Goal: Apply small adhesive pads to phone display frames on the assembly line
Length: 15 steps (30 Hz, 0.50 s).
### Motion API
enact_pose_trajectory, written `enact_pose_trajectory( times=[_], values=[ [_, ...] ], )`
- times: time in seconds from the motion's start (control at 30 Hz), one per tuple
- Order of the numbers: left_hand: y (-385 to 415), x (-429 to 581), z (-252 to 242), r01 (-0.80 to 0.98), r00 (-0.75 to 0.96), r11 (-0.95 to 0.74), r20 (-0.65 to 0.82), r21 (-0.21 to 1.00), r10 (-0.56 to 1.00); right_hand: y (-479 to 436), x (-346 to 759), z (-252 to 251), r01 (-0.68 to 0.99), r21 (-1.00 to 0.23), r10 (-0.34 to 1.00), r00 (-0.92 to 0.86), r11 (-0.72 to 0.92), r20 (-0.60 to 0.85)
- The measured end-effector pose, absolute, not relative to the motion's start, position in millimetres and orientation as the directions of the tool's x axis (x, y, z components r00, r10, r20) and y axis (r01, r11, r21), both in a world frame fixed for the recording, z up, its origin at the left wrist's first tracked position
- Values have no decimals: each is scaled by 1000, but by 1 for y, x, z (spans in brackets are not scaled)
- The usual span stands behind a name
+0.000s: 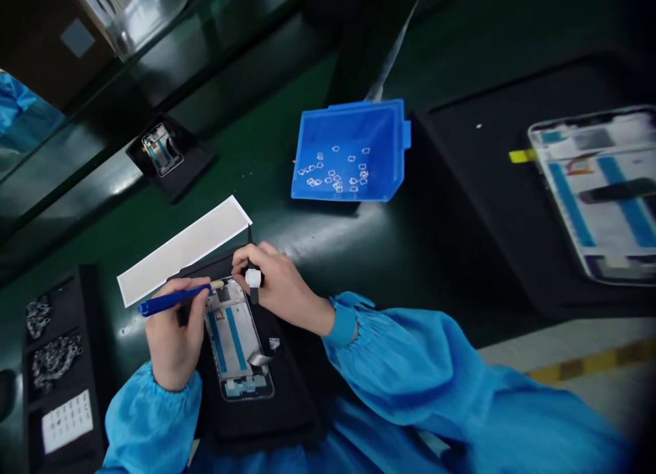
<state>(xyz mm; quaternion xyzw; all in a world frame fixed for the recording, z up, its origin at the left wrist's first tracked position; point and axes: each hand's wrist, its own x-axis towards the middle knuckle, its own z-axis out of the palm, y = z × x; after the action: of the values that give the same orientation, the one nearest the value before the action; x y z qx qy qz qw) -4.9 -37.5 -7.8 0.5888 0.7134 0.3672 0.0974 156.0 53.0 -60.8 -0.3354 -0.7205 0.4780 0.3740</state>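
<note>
My left hand [174,341] is closed around a blue pen-like tool [171,300] with a pale tip, which reaches the upper end of an opened phone frame [236,344]. My right hand [284,289] is closed at the same end, its fingertips at the frame's top edge. A slim black tool [250,235] with a white piece [253,277] on it sticks out from its fingers; its exact kind is unclear. Blue strips run along the silver phone frame, and a dark flap lies over its lower right side. Beneath the frame is a black pad [266,419].
A blue bin [351,129] holds several small white outline-shaped parts. A pale strip sheet [184,252] lies beyond my hands. At left is a black compartment tray [87,365] with small dark parts. More phone frames [605,194] lie at right and on a far pad [192,163].
</note>
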Motion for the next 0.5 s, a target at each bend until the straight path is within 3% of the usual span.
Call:
enact_pose_trajectory(
  times=[0.5],
  values=[
    [-33,4,-7,836,-271,68,302,545,914,53,159,-60,114,-947,835,-512,299,202]
  ],
)
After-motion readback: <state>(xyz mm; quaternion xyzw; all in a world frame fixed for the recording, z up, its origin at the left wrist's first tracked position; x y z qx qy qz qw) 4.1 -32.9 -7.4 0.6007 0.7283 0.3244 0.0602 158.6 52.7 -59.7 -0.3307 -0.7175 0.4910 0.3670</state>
